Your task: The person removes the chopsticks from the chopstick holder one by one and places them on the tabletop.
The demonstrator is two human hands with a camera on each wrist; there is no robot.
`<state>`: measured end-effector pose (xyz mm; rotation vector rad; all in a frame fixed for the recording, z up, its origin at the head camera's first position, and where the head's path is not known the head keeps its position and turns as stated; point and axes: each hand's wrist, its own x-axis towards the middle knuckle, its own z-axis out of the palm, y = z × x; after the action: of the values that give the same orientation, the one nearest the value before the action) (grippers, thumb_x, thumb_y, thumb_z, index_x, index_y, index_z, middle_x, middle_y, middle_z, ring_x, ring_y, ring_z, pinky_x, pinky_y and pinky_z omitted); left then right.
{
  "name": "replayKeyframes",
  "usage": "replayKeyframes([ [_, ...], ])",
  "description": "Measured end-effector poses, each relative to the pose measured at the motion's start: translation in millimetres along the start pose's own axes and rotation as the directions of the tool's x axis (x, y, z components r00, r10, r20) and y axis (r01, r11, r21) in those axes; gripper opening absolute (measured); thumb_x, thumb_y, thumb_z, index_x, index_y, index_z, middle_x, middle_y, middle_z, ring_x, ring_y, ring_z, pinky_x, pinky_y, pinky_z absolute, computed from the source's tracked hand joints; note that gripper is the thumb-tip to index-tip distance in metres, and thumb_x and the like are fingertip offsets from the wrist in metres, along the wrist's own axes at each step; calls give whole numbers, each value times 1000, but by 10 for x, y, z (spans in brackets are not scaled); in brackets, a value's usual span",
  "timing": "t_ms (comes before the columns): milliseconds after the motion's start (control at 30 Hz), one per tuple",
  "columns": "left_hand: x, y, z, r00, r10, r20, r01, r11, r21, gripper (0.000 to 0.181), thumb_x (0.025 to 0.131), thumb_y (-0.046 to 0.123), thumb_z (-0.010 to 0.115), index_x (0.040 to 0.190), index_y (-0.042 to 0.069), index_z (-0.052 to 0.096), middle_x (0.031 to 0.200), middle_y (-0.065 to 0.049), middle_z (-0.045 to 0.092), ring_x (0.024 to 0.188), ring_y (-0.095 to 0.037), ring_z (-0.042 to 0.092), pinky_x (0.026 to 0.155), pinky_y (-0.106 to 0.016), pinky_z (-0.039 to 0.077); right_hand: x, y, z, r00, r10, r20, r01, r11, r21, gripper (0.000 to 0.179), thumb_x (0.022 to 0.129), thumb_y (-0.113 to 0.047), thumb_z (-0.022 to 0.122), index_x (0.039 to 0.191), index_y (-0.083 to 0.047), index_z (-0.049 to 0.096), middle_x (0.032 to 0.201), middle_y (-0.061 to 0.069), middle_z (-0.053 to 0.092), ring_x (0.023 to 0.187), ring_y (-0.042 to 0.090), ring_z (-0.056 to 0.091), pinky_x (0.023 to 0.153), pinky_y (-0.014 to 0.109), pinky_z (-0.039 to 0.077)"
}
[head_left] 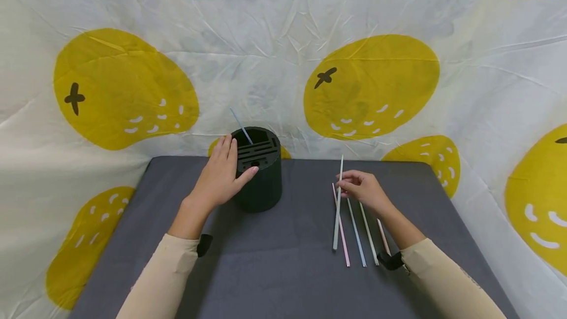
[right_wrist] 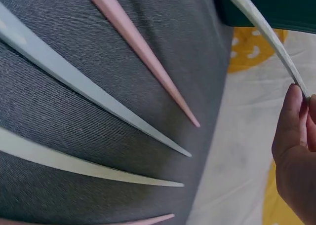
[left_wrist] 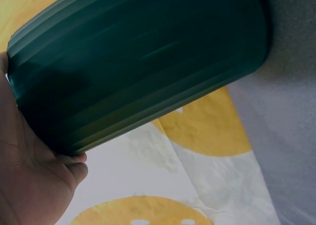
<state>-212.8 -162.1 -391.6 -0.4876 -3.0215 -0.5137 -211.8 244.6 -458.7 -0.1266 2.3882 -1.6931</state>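
Observation:
My left hand [head_left: 219, 176] rests with extended fingers on the left rim of a dark green utensil holder [head_left: 263, 191], its thumb reaching across the slotted top. The ribbed side of the holder [left_wrist: 143, 62] fills much of the left wrist view. A blue chopstick [head_left: 240, 125] leans up out of the holder's back compartment. To the right, my right hand [head_left: 363, 188] pinches a pale whitish-green chopstick [head_left: 337, 220] between thumb and fingertips, near its thin upper end. In the right wrist view this chopstick [right_wrist: 264, 30] slants up from the fingertips, away from the others.
Beneath and beside the right hand, a pink chopstick [head_left: 344, 245], a blue one [head_left: 357, 233], a cream one [head_left: 368, 234] and another pink one [head_left: 383, 236] lie in a row on the grey table [head_left: 283, 279]. A fruit-patterned cloth [head_left: 266, 78] hangs behind.

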Motion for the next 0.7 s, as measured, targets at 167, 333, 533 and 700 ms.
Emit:
replayKeyframes([
  [167, 7, 2, 1, 1000, -3, 3, 3, 1000, -1, 107, 98, 79, 32, 165, 0, 4, 174, -16, -9, 161, -37, -4, 129, -57, 10, 60, 91, 106, 997, 63, 44, -63, 998, -6, 31, 100, -5, 68, 123, 16, 63, 100, 19, 76, 77, 12, 73, 75, 35, 65],
  [333, -14, -27, -8, 1000, -11, -6, 11, 1000, 14, 107, 98, 79, 31, 165, 0, 5, 174, -16, -9, 161, -37, -2, 129, -57, 11, 132, 199, 282, 991, 123, 61, -123, 992, -3, 29, 97, 0, 69, 119, 18, 61, 95, 19, 74, 74, 10, 70, 73, 37, 65],
  [533, -29, -50, -11, 1000, -13, -11, 13, 1000, 8, 107, 98, 79, 31, 165, -1, 6, 173, -17, -8, 161, -36, -5, 129, -57, 10, 207, 316, 438, 980, 198, 10, -196, 976, -95, 25, 95, 0, 72, 115, 13, 67, 88, 15, 76, 68, 11, 71, 66, 31, 64],
  [700, -22, -53, -4, 1000, -12, -6, 12, 1000, 11, 107, 98, 80, 30, 165, -1, 5, 173, -16, -10, 161, -36, -6, 129, -57, 10, 254, 356, 503, 979, 203, -14, -203, 966, -160, 17, 92, 0, 75, 105, 11, 71, 82, 13, 76, 63, 12, 72, 62, 30, 63],
])
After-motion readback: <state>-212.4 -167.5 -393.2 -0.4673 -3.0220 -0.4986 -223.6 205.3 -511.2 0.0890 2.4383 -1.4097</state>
